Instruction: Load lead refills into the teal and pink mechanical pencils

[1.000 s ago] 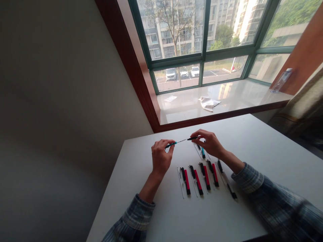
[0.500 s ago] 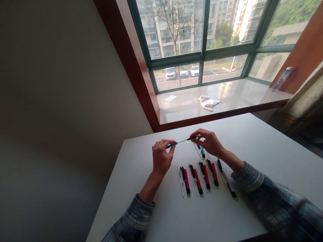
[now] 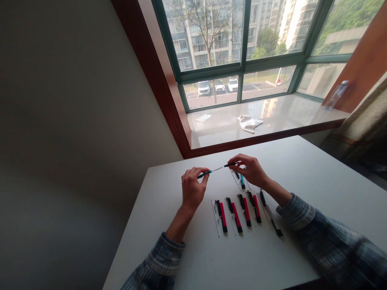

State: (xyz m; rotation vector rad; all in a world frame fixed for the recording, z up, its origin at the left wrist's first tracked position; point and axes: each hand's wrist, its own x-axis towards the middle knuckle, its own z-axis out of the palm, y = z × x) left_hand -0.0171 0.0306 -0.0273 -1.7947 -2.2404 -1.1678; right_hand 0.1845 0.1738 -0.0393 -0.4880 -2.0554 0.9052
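Note:
My left hand [image 3: 192, 190] pinches a teal and black pen barrel [image 3: 204, 174] between thumb and fingers. A thin refill [image 3: 217, 169] sticks out of the barrel's right end. Across from it, my right hand [image 3: 253, 171] is closed on a black pen top [image 3: 230, 164]. A small gap separates the refill's tip from this top. Below the right hand lies another teal pen barrel [image 3: 242, 180], with a black part and a white refill beside it, partly hidden by the hand.
Several pens in pieces lie in a row on the white table [image 3: 169, 201], among them a red barrel [image 3: 223, 217] and a black top [image 3: 219, 208]. At the right end is an all-black barrel [image 3: 276, 228]. A cloth [image 3: 250, 123] and a bottle [image 3: 336, 96] are on the windowsill.
The teal barrel and its refill have shifted slightly left, so a gap now shows between the refill and the black top. My right hand has hardly moved.

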